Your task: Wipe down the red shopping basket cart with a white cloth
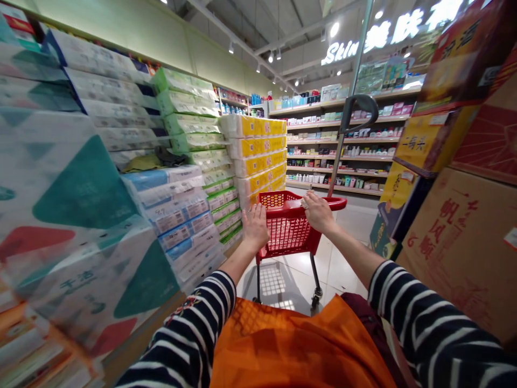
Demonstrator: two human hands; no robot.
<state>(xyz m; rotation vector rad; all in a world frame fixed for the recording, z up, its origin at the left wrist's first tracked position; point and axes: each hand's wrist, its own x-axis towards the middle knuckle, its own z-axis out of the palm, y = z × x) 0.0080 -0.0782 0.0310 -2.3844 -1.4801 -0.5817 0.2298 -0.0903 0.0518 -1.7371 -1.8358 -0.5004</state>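
Note:
A red plastic shopping cart (288, 234) with a lattice basket stands right in front of me on dark legs with casters. At the left end of its push bar, my left hand (256, 229) rests with fingers stretched out and lying flat. My right hand (319, 211) is closed over the right part of the red push bar (337, 203). A small whitish bit shows by its fingertips; I cannot make out what it is. A tall metal pole (338, 156) with a black loop handle (359, 114) rises beyond the bar's right end. Whatever lies inside the basket is hidden.
Stacked tissue packs, blue-white (180, 215), green (189, 118) and yellow (262, 145), line the left side. Cardboard boxes (456, 248) crowd the right edge. Shelves of small bottles and boxes (347, 137) stand ahead. White floor tiles (339, 264) run between.

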